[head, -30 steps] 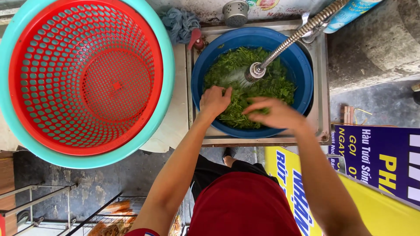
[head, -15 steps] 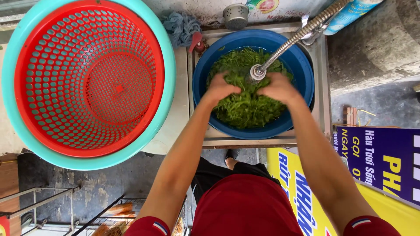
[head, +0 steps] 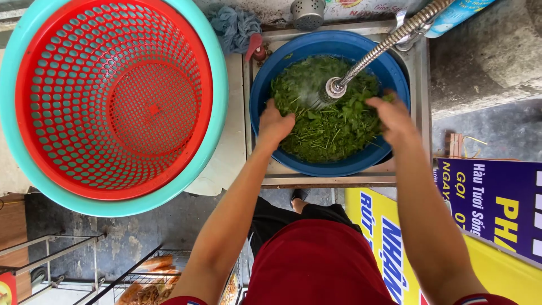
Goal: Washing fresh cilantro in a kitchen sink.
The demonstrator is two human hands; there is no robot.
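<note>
Leafy greens point(head: 330, 121) fill a round blue plastic basin point(head: 259, 93) set in a steel sink point(head: 420, 85). Left hand point(head: 275, 123) presses into the greens at the basin's left wall, fingers curled; right hand point(head: 392, 116) grips a clump at the right rim. Flexible metal hose point(head: 389, 42) sprays between them. Perforated red colander point(head: 113, 99) sits left, inside a teal tub point(head: 217, 68).

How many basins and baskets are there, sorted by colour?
Blue: 1, the basin of greens under both hands, left hand and right hand
Teal: 1, the big tub
Red: 1, the basket inside it
Total: 3
</note>
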